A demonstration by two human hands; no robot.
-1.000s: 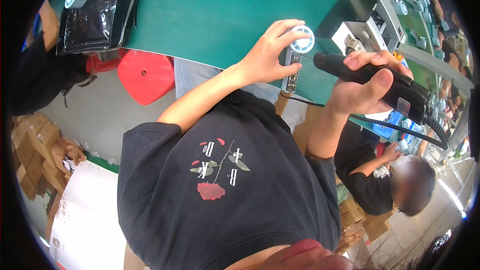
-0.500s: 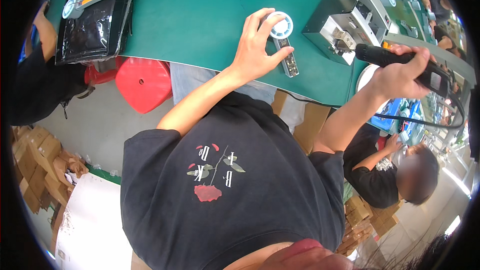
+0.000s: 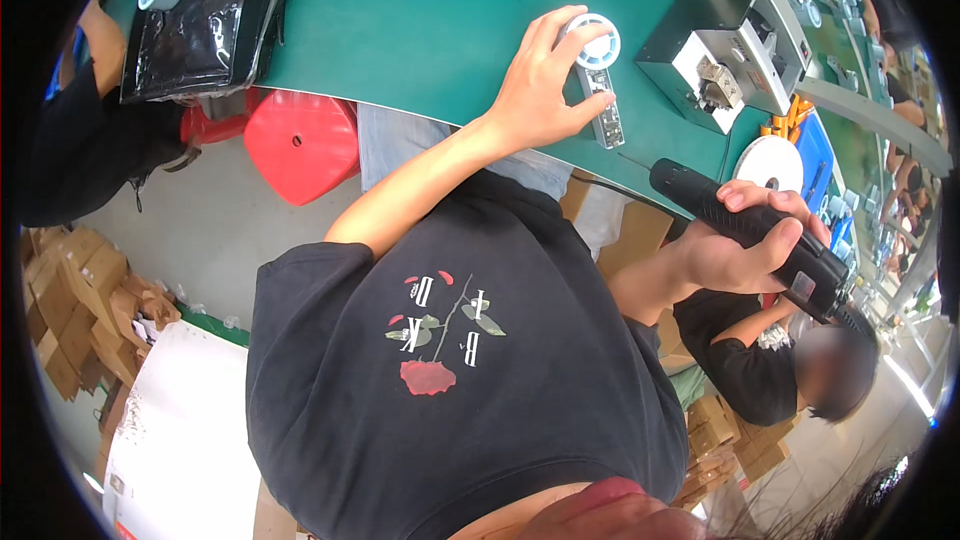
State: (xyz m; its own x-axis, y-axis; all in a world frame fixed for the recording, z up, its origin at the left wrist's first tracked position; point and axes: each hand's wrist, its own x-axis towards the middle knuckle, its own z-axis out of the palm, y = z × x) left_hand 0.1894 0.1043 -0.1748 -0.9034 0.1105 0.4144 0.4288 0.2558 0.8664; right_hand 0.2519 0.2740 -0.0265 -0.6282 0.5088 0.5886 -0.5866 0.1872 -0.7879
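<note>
Our left hand (image 3: pixel 540 90) lies spread over the small grey device (image 3: pixel 598 80), fingers fanned across its round white ring end and the thumb reaching toward the flat ribbed handle part, so the piece is pinned flat against the green bench (image 3: pixel 420 10) rather than lifted; that hold looks meant to keep it from sliding. The left forearm runs long and nearly straight from the black T-shirt (image 3: pixel 450 380) up to the bench edge, wrist slightly bent down onto the work.

Our right hand (image 3: pixel 745 240) is wrapped tight around the black power screwdriver (image 3: pixel 750 230), fingers closed over the barrel, thumb underneath. The tool lies tilted, its tip pointing up and left toward the device but well apart from it, off the bench edge; the elbow is tucked close to the body.

Beyond the device stands a grey box-shaped machine (image 3: pixel 720 40). A white tape roll (image 3: pixel 768 162) lies near the tool, and a red stool (image 3: pixel 300 140) stands under the bench.
</note>
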